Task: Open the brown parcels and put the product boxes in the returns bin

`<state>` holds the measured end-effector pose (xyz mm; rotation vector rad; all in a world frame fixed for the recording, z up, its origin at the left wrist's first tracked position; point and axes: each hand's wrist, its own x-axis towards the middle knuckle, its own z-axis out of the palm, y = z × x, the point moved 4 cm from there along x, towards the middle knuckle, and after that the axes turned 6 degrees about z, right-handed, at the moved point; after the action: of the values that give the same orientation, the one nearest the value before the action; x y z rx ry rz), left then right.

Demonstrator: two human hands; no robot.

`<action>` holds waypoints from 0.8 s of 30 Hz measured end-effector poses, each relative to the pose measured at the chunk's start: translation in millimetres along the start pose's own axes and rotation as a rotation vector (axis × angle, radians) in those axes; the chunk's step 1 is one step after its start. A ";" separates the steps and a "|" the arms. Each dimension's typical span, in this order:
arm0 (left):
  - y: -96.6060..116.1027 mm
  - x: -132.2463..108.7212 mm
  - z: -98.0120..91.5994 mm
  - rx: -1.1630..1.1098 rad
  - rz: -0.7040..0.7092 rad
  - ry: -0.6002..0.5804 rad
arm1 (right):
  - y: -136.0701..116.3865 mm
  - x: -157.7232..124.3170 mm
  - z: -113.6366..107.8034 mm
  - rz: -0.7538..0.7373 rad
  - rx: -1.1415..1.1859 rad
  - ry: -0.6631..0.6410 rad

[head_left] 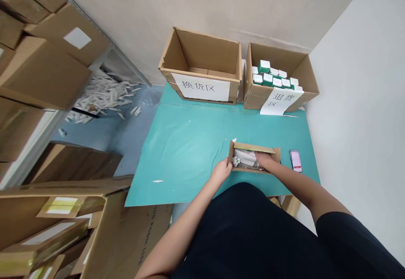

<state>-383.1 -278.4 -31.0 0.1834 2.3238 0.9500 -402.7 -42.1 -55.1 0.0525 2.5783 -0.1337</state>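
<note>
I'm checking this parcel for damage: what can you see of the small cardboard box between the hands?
The small cardboard box is a shallow, open, brown carton lying flat on the teal tabletop. It looks intact at this distance. Crumpled white wrapping and clear plastic fill it. The left hand touches its left end, and the right hand rests inside.

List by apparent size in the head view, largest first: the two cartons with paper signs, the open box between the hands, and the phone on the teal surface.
1. Left carton and right carton: they look alike, so unranked.
2. Open cardboard box.
3. Phone.
</note>
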 end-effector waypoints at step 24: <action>-20.4 51.3 -7.3 -0.478 -0.110 0.221 | 8.8 -72.7 -144.7 -0.286 0.377 0.649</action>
<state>-426.5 -280.1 -65.8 -0.2538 2.1929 1.4938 -417.0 -18.7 104.8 -0.1601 3.1488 -0.8306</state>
